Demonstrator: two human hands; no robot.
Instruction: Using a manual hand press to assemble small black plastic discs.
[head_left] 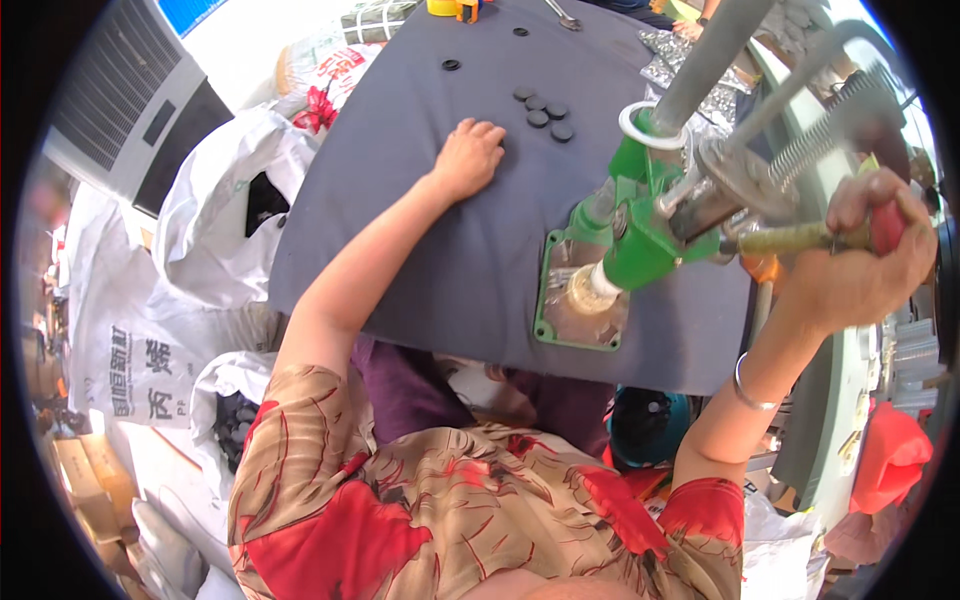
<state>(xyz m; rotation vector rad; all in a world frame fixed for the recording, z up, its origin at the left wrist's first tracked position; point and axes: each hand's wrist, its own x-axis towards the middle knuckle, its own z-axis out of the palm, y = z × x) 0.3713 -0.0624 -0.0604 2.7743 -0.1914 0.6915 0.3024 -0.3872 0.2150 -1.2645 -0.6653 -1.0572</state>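
My left hand (468, 160) lies palm down on the grey tabletop, its fingers loosely bent and slightly apart; the space under the palm is hidden. Several small black round caps (537, 118) sit in a cluster just beyond its fingertips. At the right, my right hand (858, 250) is wrapped round the lever handle (800, 238) of a green hand press (645, 240), beside a red knob at the handle's end. Under the press head, a pale round piece (592, 288) stands on the green-rimmed base plate (577, 342). The hand and lever are somewhat blurred.
Two black rings (451, 65) lie at the far part of the table (400, 250). A metal tool (566, 18) and a clear bag of small metal parts (715, 100) are at its far edge. White sacks (235, 200) stand on the left. A coil spring (830, 130) rises behind the press.
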